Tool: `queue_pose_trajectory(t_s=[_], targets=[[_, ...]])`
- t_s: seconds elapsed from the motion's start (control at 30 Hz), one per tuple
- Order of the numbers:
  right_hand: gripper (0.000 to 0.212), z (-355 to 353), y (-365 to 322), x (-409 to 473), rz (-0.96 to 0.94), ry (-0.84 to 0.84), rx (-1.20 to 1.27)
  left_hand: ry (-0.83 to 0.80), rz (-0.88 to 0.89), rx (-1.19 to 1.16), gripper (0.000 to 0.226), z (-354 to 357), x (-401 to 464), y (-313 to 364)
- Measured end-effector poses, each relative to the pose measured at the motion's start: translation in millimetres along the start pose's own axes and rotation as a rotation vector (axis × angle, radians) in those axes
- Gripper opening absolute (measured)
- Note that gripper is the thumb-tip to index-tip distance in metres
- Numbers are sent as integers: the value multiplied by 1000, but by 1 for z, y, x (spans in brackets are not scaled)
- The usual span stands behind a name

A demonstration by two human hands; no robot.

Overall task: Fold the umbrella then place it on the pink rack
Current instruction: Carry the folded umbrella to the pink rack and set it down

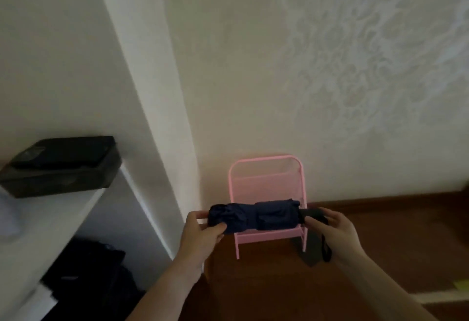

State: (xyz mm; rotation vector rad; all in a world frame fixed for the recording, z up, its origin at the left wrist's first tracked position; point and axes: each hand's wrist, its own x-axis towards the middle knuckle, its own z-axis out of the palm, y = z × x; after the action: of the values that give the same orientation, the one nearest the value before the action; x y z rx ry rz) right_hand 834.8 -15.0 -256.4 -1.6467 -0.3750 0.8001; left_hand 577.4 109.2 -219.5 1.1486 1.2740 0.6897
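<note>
A dark navy umbrella, collapsed and rolled into a short bundle, lies level between my hands. My left hand grips its cloth end on the left. My right hand holds the black handle on the right, and a black wrist strap dangles below it. Directly behind the umbrella stands the small pink rack on the wooden floor, against the wall. The umbrella hides most of the rack's lower shelf; whether it touches the shelf I cannot tell.
A white shelf unit stands at the left with a black box on top and dark bags below. A pale wall rises behind. Brown wooden floor spreads to the right, with a yellow-green scrap at the edge.
</note>
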Motion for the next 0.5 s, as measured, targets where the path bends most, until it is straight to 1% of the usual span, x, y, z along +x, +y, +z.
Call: queue_pose_trajectory(t_s=[0.1, 0.2, 0.27, 0.33, 0.4, 0.47, 0.5], targets=[[50, 10, 37, 75, 60, 46, -78, -10, -63, 31, 24, 38, 83, -31], [47, 25, 58, 157, 72, 67, -143, -3, -61, 107, 14, 67, 161, -54], [43, 34, 67, 213, 42, 79, -197, 4, -21, 159, 14, 85, 212, -65], [44, 41, 79, 264, 24, 71, -260, 11, 42, 277, 22, 104, 256, -74], [45, 46, 94, 305, 48, 67, -322, -6, 84, 372, 32, 121, 288, -79], [39, 52, 112, 339, 97, 38, -417, -30, 108, 455, 45, 136, 319, -89], [34, 56, 119, 353, 116, 22, -471, -44, 130, 522, 45, 142, 333, -94]])
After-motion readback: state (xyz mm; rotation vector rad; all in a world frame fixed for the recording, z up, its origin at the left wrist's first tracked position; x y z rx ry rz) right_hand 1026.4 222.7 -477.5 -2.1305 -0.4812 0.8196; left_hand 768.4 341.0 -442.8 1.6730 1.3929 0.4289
